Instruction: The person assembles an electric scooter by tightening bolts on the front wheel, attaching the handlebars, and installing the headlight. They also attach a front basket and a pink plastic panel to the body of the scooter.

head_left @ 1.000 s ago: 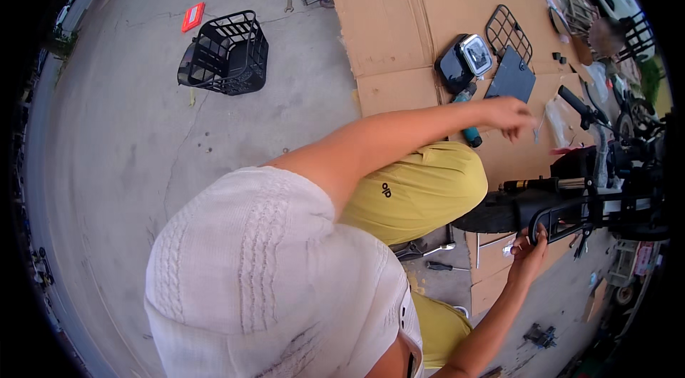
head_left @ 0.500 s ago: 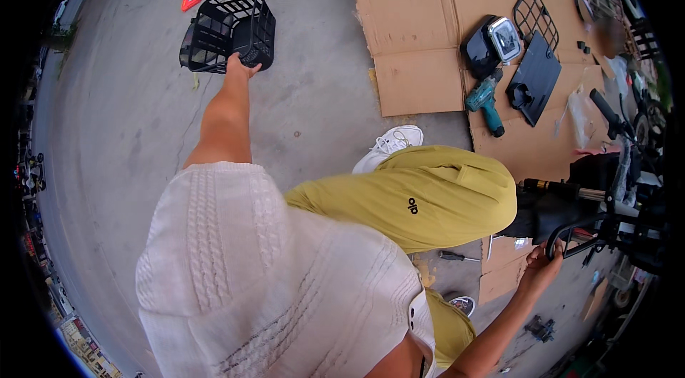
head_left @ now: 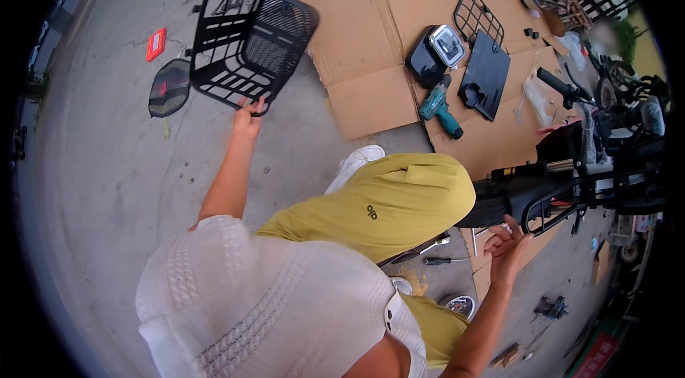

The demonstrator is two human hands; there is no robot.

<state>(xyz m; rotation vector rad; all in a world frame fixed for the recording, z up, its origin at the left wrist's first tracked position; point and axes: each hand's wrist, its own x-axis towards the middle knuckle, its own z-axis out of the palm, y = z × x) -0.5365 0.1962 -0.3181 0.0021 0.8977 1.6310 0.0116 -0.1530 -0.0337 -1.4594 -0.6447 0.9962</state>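
A black plastic bicycle basket (head_left: 277, 39) hangs in the air at the upper left, tilted so its inside shows. My left hand (head_left: 247, 117) grips its rim at the lower edge. On the right, my right hand (head_left: 504, 249) is raised with fingers apart and holds nothing. Close beside its fingertips is the curved black tube frame (head_left: 529, 208) on a bike. A black tyre (head_left: 481, 201) lies between that frame and my bent knee.
Cardboard (head_left: 371, 93) covers the ground ahead, bearing a teal power drill (head_left: 442, 110), headlight (head_left: 435, 53), black panel (head_left: 486, 78) and wire rack (head_left: 478, 16). A dark mesh piece (head_left: 170, 89) and red box (head_left: 156, 44) lie left. A screwdriver (head_left: 444, 261) rests near my foot.
My left hand has lifted the basket off the ground and brought it rightward, uncovering the mesh piece. My right hand has let go of the tube frame. The view has shifted right.
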